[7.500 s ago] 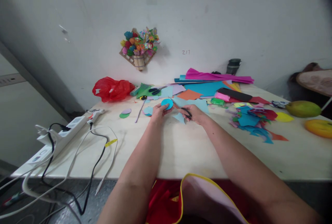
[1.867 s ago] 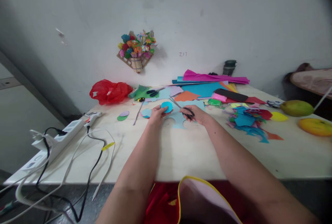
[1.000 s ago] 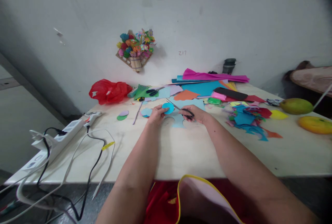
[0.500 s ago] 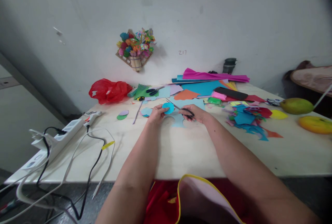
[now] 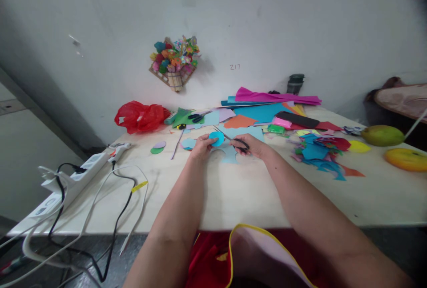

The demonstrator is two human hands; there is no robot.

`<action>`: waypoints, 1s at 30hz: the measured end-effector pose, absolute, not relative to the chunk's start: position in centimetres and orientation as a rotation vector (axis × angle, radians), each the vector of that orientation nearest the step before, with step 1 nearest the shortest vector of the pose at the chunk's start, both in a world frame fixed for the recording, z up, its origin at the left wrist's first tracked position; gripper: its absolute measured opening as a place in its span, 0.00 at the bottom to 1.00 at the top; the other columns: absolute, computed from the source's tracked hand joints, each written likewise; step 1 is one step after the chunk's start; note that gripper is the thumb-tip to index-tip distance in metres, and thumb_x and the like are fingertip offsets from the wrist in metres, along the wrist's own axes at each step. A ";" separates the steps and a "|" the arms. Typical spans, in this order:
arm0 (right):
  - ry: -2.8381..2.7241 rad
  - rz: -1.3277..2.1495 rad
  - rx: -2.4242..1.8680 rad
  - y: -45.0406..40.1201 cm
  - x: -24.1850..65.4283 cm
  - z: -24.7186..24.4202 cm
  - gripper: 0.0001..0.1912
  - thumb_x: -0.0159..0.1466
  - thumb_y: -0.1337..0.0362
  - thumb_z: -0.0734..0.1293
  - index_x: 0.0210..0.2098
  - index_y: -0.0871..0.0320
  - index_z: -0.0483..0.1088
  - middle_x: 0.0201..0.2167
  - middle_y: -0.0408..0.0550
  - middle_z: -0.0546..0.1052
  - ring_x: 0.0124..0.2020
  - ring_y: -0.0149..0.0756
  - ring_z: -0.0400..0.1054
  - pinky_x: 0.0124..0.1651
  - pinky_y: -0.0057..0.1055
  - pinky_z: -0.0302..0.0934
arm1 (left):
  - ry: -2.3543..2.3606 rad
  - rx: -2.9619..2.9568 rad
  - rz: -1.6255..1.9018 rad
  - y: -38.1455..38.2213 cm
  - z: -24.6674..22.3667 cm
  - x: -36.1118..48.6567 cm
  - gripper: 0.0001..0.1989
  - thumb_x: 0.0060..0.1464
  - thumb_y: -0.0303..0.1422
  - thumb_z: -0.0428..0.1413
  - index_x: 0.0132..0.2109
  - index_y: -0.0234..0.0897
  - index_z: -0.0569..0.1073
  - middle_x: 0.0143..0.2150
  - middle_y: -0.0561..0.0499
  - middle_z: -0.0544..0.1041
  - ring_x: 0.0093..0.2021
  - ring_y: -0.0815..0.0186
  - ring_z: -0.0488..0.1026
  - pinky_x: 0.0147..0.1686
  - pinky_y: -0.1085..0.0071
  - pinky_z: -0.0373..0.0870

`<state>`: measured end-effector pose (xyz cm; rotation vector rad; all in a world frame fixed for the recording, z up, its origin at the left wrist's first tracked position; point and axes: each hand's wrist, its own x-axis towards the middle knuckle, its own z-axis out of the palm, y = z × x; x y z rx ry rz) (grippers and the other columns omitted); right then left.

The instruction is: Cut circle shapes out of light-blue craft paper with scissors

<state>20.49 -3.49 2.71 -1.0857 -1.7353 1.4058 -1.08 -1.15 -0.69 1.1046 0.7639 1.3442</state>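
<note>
Pinched in my left hand [image 5: 201,146] is a bright blue paper circle [image 5: 217,138], held a little above the table. My right hand [image 5: 251,146] is closed round the black handles of a pair of scissors [image 5: 227,136], whose blades point up and left, close to the circle's right edge. Under and behind my hands lies a light blue paper sheet [image 5: 248,133] with rounded cut-outs along its near edge. Left of my left hand rest a light blue cut piece [image 5: 188,143] and two overlapping circles, lilac [image 5: 159,145] and green [image 5: 158,150].
Paper scraps [image 5: 315,149] are heaped at right, beside two mangoes [image 5: 383,135]. A black phone-like slab [image 5: 296,120] and magenta sheets [image 5: 273,96] lie behind. A red plastic bag [image 5: 140,117] sits back left; a power strip [image 5: 76,181] with cables runs along the left edge.
Almost nothing differs. Both hands keep their places with the blue circle and the scissors; the view has shifted very slightly.
</note>
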 end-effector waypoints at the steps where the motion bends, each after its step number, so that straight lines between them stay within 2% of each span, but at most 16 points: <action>1: -1.723 1.419 -1.087 -3.5 20.5 2.7 0.11 0.58 0.59 0.69 0.25 0.59 0.67 0.16 0.41 0.69 0.14 0.25 0.57 0.17 0.25 0.42 | 0.768 1.104 1.345 -1.1 -0.7 -1.1 0.10 0.37 0.30 0.70 0.29 0.33 0.78 0.28 0.49 0.79 0.30 0.64 0.77 0.35 0.68 0.71; 12: -1.700 1.436 -1.088 -3.5 20.2 2.7 0.12 0.57 0.58 0.70 0.25 0.58 0.67 0.16 0.41 0.70 0.14 0.25 0.59 0.16 0.25 0.42 | 0.766 1.091 1.353 -1.4 -0.4 -0.9 0.10 0.35 0.29 0.70 0.25 0.34 0.76 0.24 0.52 0.77 0.25 0.69 0.72 0.29 0.72 0.70; 23: -1.712 1.420 -1.092 -4.0 20.1 3.3 0.13 0.58 0.59 0.71 0.24 0.58 0.66 0.16 0.40 0.68 0.14 0.24 0.56 0.15 0.24 0.44 | 0.749 1.074 1.353 -1.6 -0.3 -0.9 0.11 0.36 0.28 0.71 0.26 0.33 0.75 0.25 0.51 0.77 0.26 0.68 0.73 0.32 0.71 0.70; 30: -1.701 1.440 -1.091 -3.9 20.2 3.3 0.12 0.58 0.61 0.70 0.24 0.59 0.67 0.15 0.40 0.68 0.14 0.24 0.55 0.15 0.24 0.46 | 0.722 1.088 1.340 -1.6 -0.3 -0.9 0.13 0.35 0.31 0.71 0.29 0.33 0.77 0.29 0.47 0.81 0.32 0.60 0.79 0.39 0.64 0.74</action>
